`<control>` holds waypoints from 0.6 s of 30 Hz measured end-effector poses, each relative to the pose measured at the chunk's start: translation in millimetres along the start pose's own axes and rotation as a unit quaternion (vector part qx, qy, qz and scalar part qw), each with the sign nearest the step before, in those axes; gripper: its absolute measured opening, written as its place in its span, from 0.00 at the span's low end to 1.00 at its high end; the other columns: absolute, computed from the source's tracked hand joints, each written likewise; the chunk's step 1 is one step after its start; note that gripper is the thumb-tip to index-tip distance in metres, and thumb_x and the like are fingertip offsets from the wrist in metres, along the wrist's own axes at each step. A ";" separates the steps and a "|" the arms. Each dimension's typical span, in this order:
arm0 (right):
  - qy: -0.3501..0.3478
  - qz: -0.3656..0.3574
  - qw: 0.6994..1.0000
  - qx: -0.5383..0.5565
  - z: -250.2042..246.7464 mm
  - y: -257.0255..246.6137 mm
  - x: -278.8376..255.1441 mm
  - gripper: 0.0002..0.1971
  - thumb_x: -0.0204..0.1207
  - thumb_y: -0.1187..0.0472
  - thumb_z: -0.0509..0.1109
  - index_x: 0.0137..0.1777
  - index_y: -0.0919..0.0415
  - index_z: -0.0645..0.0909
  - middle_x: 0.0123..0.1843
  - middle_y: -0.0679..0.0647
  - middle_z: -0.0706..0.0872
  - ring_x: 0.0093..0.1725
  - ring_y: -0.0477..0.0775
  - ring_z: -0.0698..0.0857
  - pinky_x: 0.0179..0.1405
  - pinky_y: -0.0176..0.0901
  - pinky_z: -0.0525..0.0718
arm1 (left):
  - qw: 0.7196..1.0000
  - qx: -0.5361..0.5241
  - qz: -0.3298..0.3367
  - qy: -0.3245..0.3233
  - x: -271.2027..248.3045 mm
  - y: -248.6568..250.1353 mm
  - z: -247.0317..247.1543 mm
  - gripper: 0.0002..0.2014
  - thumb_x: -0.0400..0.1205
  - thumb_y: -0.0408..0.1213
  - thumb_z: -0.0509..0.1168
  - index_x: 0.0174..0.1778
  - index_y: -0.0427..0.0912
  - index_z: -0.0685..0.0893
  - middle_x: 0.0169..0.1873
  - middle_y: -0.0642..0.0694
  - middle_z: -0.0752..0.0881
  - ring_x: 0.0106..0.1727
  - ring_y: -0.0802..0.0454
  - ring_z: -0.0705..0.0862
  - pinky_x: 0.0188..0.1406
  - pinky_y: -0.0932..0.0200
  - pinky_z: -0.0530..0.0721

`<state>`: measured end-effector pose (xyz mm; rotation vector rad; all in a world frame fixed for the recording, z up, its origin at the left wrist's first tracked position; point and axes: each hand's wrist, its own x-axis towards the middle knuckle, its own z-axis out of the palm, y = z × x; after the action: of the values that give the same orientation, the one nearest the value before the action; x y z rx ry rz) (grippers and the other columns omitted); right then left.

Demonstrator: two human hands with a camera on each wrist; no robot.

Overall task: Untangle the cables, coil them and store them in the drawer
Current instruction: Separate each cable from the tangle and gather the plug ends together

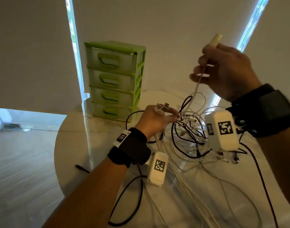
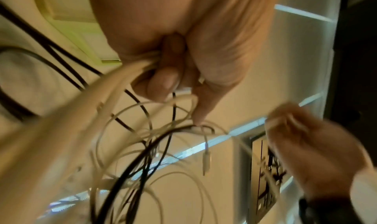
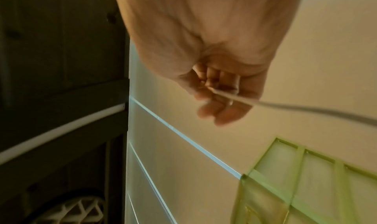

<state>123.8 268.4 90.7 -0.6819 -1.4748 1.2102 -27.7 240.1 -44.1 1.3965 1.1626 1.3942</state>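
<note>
Right hand [image 1: 226,69], raised above the table [image 1: 78,145], fingers curled round a white cable [image 1: 197,84] just below its plug [image 1: 215,40], which juts up past the knuckles. In the right wrist view the same cable [image 3: 285,105] leaves the closed fingers [image 3: 220,88] and runs off to one side. From this grip the cable drops, nearly taut, into the tangle [image 1: 188,125] of white and black leads lying on the table between the two wrists.

Left hand [image 1: 155,119], low beside the tangle, fingers closed on a bundle of white leads with connectors [image 1: 162,106] protruding above the fist; the left wrist view shows the thumb [image 2: 163,82] pressing these leads against the palm and one finger extended into a loop of the knot.

Drawer unit [image 1: 114,78], green, four drawers, all closed, stands on the table behind the left hand, apart from the cables.

Step in hand, judged: untangling, with one white cable being drawn free by its plug end; no cable is coiled or stored. Next move likely calls for lifting the right hand further while the left holds the knot down, and easing any snagged loop rather than pulling hard, since black leads cross the white one.
</note>
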 end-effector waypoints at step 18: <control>-0.091 0.068 0.990 -0.087 31.2 75.1 -38.7 0.14 0.77 0.74 0.68 0.46 0.60 0.65 0.28 0.61 0.86 0.28 0.57 0.87 0.26 0.38 0.84 | 0.942 -0.330 -0.029 -0.062 0.8 4.3 -17.1 0.10 0.73 0.42 0.65 0.46 0.40 0.83 0.21 0.54 0.81 0.19 0.61 0.72 0.29 0.65 0.70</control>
<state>91.2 248.2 9.2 -0.8178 -1.7243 1.2835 -44.6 239.0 -39.0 0.9388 0.5591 1.4457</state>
